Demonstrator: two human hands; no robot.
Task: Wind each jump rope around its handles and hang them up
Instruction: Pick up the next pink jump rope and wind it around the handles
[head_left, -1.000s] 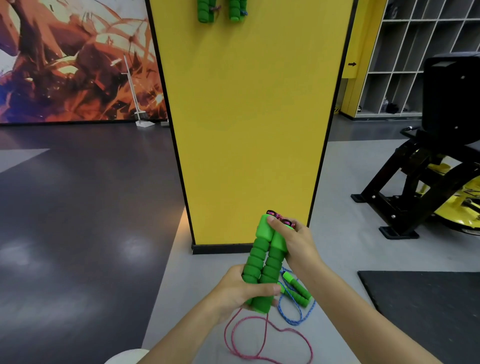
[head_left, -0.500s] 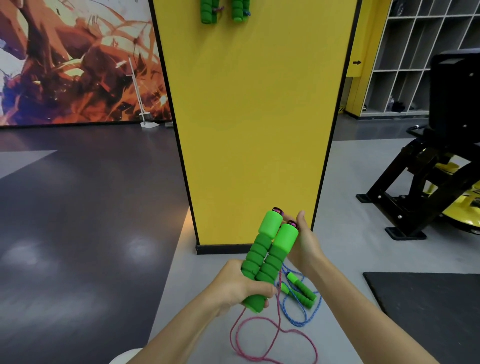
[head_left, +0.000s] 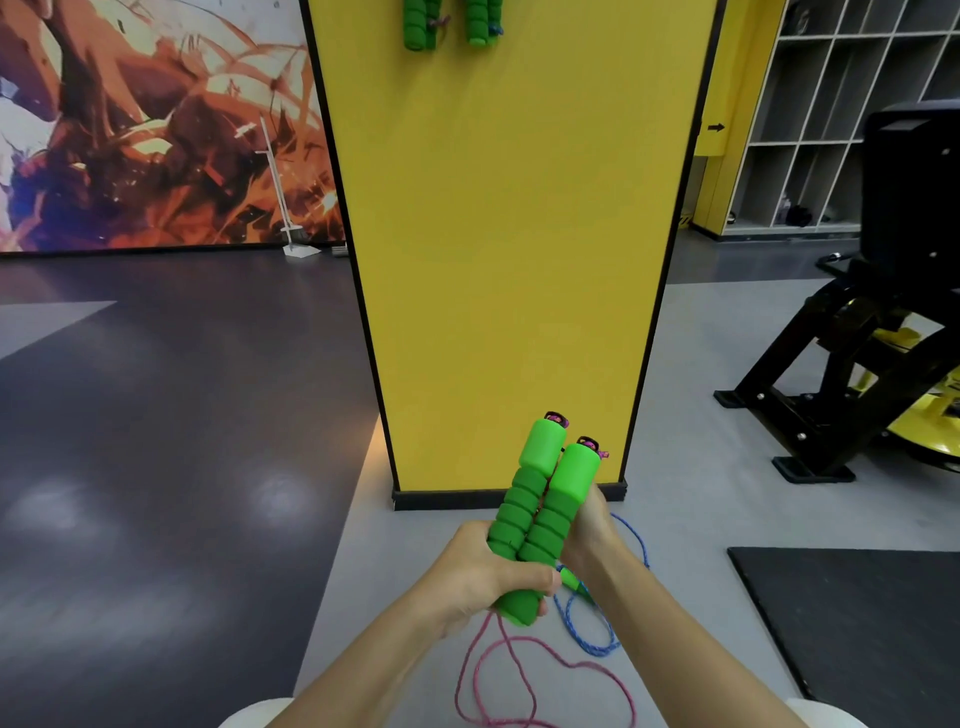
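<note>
My left hand (head_left: 483, 577) grips the lower end of two green foam jump-rope handles (head_left: 540, 509), held side by side and tilted up to the right. My right hand (head_left: 587, 530) is behind and to the right of the handles, mostly hidden by them; its grip cannot be made out. The pink rope (head_left: 498, 670) of these handles hangs down and loops on the grey floor. A second rope with a blue cord (head_left: 592, 623) and small green handles lies on the floor under my hands. Two wound ropes with green handles (head_left: 449, 23) hang high on the yellow pillar (head_left: 509, 234).
A black exercise machine (head_left: 857, 364) stands at the right, with a black floor mat (head_left: 857, 618) in front of it. Grey cubby shelves (head_left: 810, 114) fill the far right. A painted wall and a white stand (head_left: 291, 228) lie to the left beyond the dark floor.
My right hand has slid down from the tops of the handles to behind their middle. The handle tops with pink rope ends now show.
</note>
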